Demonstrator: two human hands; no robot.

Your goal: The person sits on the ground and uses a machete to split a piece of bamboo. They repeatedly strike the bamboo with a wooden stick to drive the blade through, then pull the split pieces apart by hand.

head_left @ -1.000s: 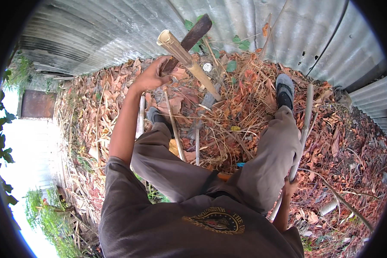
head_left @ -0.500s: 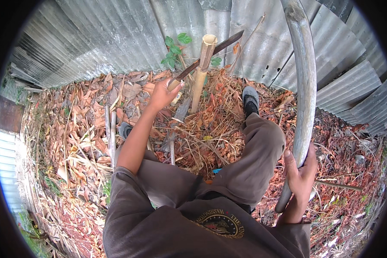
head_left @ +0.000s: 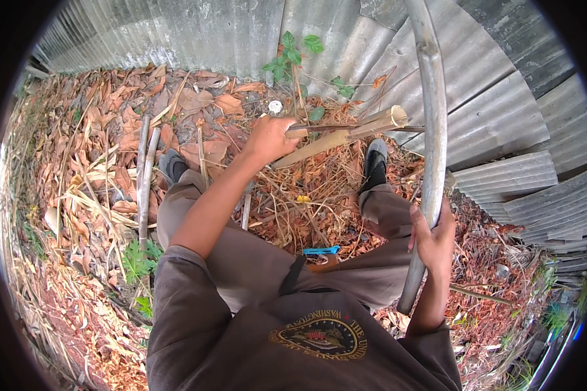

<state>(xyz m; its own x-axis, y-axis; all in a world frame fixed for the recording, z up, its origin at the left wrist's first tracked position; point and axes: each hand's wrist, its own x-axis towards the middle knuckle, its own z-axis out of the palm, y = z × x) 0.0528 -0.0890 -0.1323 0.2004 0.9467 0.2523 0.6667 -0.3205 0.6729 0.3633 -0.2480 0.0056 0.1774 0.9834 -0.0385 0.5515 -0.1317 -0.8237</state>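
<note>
My left hand [head_left: 269,140] is closed round the wooden handle of a machete [head_left: 327,127]. The dark blade lies almost level and meets a bamboo piece [head_left: 332,141], its tip showing past the far side. That bamboo leans to the right, its pale hollow end upward and its lower end among the dry litter. Whether the blade is sunk into it I cannot tell. In my right hand [head_left: 433,236] is a long, greyish, slightly curved wooden pole [head_left: 435,124], gripped near its lower end. It rises past the bamboo's cut end and out of the picture's top.
Corrugated metal sheets [head_left: 202,39] form a wall ahead and to the right. Dry leaves [head_left: 104,215] cover the ground. Two thin poles [head_left: 147,179] lie left of my left foot. A green plant [head_left: 287,58] grows by the wall; a blue object [head_left: 321,250] lies between my legs.
The bamboo has gone from nearly upright to leaning right, and the machete blade has turned from slanting to almost level. Both hands keep their grips; the pole stands further left in view.
</note>
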